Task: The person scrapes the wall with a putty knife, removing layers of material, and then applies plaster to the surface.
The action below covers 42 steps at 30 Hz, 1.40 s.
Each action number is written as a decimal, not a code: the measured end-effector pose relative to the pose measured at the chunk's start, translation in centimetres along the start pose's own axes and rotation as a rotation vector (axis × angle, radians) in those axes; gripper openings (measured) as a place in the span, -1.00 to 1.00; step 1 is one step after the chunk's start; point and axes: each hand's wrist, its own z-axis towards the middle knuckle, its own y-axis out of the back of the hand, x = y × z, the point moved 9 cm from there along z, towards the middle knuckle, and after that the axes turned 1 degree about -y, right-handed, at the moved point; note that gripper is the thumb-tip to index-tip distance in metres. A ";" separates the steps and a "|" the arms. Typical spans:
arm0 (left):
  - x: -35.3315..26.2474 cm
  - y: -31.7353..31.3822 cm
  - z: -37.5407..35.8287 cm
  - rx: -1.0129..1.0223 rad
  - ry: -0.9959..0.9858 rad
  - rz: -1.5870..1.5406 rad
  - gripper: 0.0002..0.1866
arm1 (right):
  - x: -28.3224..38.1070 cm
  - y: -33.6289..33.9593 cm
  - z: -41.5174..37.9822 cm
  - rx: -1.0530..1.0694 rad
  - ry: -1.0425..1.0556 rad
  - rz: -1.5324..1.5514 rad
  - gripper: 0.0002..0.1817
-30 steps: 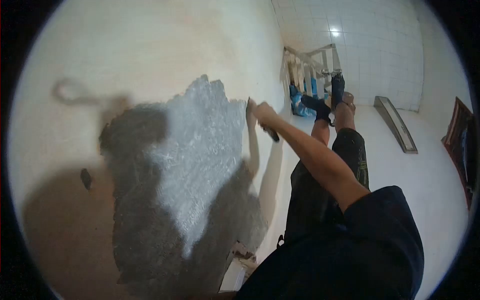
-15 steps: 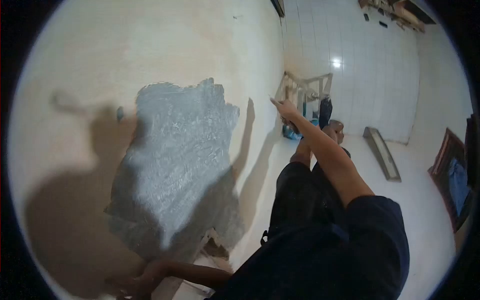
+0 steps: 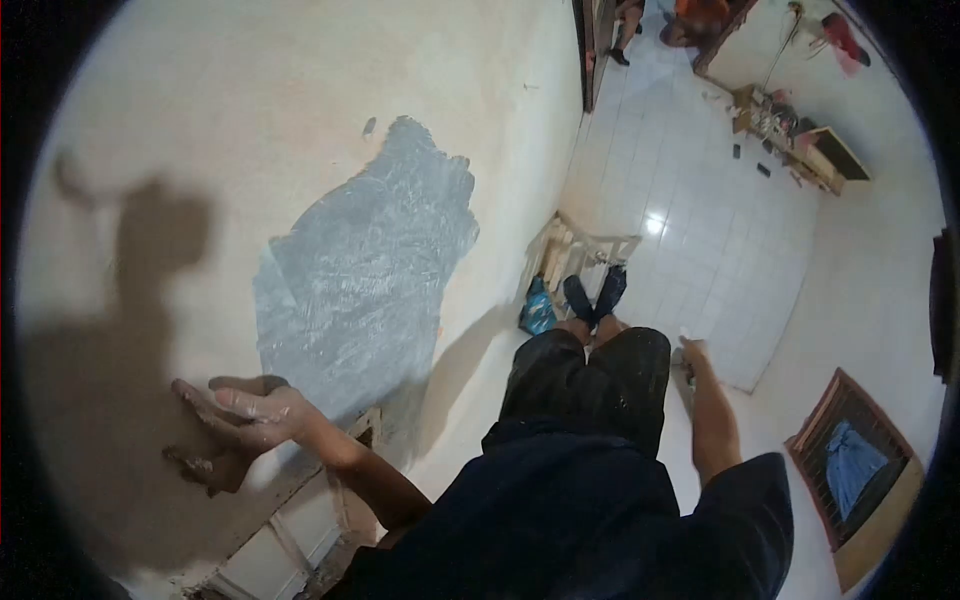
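My left hand [image 3: 245,420] is open in front of the wall at the left, fingers apart and smeared with pale wet paste. Just above it lies a large patch of grey plaster [image 3: 360,260], ragged-edged and streaked, on the cream wall [image 3: 230,110]. My right hand [image 3: 692,352] hangs out to the right, away from the wall, its fingers closed. A small pale tip sticks out of that fist, and I cannot tell what the thing is. The left hand's shadow and my own fall across the wall.
My feet [image 3: 595,293] stand on a wooden stand [image 3: 560,240] beside a blue bag [image 3: 537,308]. A broken opening [image 3: 368,428] shows below the patch. Farther off are white floor tiles [image 3: 690,220], a cluttered wooden shelf [image 3: 780,130], a barred window [image 3: 850,460] and people at a doorway [image 3: 628,25].
My view has tilted, bringing the doorway and people into sight. My right hand has moved from near the wall out to the right. My left hand has come farther into view, fingers spread.
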 end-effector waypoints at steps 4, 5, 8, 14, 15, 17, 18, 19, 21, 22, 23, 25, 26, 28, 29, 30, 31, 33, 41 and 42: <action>-0.5 1.6 1.6 -0.128 0.078 0.016 -0.61 | 5.4 -4.6 2.1 -0.036 0.595 -0.108 -0.52; -1.7 2.4 2.7 -0.192 -0.002 0.058 -0.61 | 6.6 -5.4 2.4 -0.003 0.852 0.051 -0.54; -1.4 2.9 2.2 -0.211 0.072 0.254 -0.63 | 11.1 -4.5 -3.5 -0.106 0.594 -0.167 -0.61; -0.1 1.9 1.5 -0.140 0.118 0.162 -0.54 | 14.0 -4.6 -7.3 0.168 0.454 0.030 -0.70; 0.1 1.8 1.4 -0.148 0.128 0.080 -0.53 | 13.7 -4.5 -6.8 0.201 0.432 0.077 -0.65; -0.2 1.8 1.3 -0.148 0.106 0.086 -0.57 | 13.4 -3.6 -7.7 0.244 0.381 0.055 -0.56; -0.2 1.7 1.2 -0.103 0.137 0.092 -0.58 | 12.4 -3.7 -3.9 0.250 0.417 -0.075 -0.58; 0.0 1.1 0.6 -0.081 0.142 0.111 -0.58 | 11.2 -3.8 0.4 0.252 0.455 -0.206 -0.61; 2.0 0.1 -1.4 -0.085 0.284 -0.091 -0.61 | 11.3 -2.2 -2.7 0.205 0.306 -0.373 -0.69; 1.9 0.3 -1.0 -0.076 0.291 -0.076 -0.61 | 10.9 -2.1 -2.4 0.205 0.307 -0.391 -0.69; 0.9 1.0 0.2 -0.093 0.234 0.006 -0.62 | 11.3 -1.6 -1.9 0.127 0.403 -0.445 -0.68; 0.2 1.8 0.6 -0.127 0.168 0.131 -0.64 | 11.6 -1.2 1.1 0.052 0.502 -0.514 -0.65; 0.3 1.6 0.5 -0.118 0.173 0.143 -0.64 | 12.8 -1.7 2.2 0.011 0.642 -0.764 -0.72; 1.0 1.8 0.0 -0.193 0.213 0.059 -0.62 | 14.7 -2.7 2.1 -0.027 0.784 -1.026 -0.75; 1.3 1.5 -0.2 -0.160 0.218 0.057 -0.63 | 16.2 -3.7 0.9 -0.005 0.869 -1.103 -0.78; 1.5 1.5 -0.4 -0.160 0.221 0.062 -0.63 | 17.5 -4.6 -0.7 0.015 0.955 -1.177 -0.80; 1.3 1.5 -0.4 -0.169 0.211 0.034 -0.64 | 18.4 -4.7 -2.9 0.012 0.955 -1.182 -0.80; 0.9 1.6 -0.4 -0.152 0.195 0.018 -0.69 | 20.0 -3.2 -8.7 0.208 0.566 -0.155 -0.83; 0.3 0.4 0.1 -0.136 0.173 -0.379 -0.61 | 25.5 -5.7 -15.0 0.199 0.603 -0.219 -0.74; 0.4 0.7 0.4 -0.138 0.171 -0.379 -0.61 | 25.7 -6.4 -15.1 0.201 0.604 -0.217 -0.74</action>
